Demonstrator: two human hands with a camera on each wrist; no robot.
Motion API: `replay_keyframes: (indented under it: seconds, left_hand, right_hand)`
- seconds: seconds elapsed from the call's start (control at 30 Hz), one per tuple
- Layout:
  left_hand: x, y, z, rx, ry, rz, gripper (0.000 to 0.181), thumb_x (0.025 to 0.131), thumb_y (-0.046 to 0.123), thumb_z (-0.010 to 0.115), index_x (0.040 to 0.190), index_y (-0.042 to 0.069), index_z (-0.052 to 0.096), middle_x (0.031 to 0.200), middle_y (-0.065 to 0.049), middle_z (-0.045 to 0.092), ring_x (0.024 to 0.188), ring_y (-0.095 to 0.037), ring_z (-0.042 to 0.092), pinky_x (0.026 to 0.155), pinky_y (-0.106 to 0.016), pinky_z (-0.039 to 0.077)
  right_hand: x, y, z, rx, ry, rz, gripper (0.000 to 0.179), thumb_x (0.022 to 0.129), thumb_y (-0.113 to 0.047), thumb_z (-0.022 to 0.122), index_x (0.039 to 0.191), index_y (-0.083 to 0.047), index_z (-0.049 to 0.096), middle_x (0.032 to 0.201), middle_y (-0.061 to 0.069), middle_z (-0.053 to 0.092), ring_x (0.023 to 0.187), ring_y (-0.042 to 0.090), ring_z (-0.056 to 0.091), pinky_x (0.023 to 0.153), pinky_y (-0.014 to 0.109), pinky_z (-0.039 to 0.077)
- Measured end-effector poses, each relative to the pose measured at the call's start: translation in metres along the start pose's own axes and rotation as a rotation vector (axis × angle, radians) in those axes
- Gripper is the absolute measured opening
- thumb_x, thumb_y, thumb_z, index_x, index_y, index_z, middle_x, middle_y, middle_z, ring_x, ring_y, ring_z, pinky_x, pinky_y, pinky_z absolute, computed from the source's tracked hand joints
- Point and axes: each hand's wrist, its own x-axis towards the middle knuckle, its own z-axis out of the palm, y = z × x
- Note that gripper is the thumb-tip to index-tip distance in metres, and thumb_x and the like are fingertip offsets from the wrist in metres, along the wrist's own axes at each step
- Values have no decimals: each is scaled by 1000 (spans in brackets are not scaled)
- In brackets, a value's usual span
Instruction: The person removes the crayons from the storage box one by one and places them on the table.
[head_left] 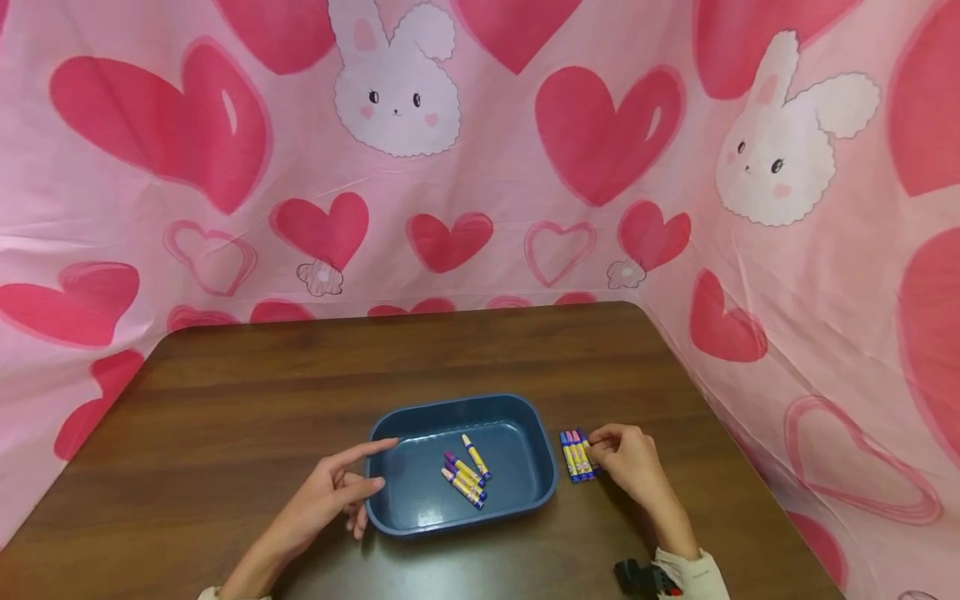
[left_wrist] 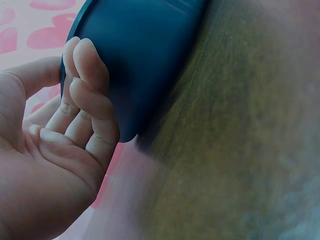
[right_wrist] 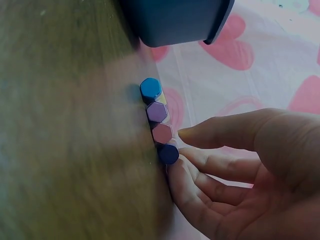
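Observation:
A dark blue tray (head_left: 420, 528) lies on the table. My left hand (head_left: 330, 496) holds its left rim, with index finger and thumb over the edge and the other fingers curled outside the wall (left_wrist: 150, 55). Inside lie several yellow-wrapped crayons: a pale-tipped one (head_left: 476, 457) apart, and a cluster (head_left: 465, 482) with purple and pinkish tips. To the right of the tray, several crayons (head_left: 573, 456) stand side by side in a row. My right hand (head_left: 630, 458) pinches the dark blue crayon (right_wrist: 168, 154) at the row's right end; beside it are pink (right_wrist: 162, 133), purple and blue ends.
The brown wooden table (head_left: 300, 375) has rounded far corners. A pink cloth (head_left: 480, 183) with hearts and rabbits hangs behind it and along its sides. A black device (head_left: 641, 577) sits at the right wrist by the sleeve.

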Motion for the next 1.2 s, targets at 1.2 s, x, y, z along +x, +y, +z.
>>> replay_keyframes:
  seconds: [1.2]
  left_hand:
    - [0, 0, 1, 3, 13, -12, 54, 102, 6, 54, 150, -4, 34, 64, -24, 62, 49, -20, 64, 48, -30, 54]
  right_hand:
    - [-2, 1, -4, 66, -91, 64, 4, 82, -3, 74, 86, -2, 72, 76, 3, 71, 63, 12, 65, 56, 25, 54]
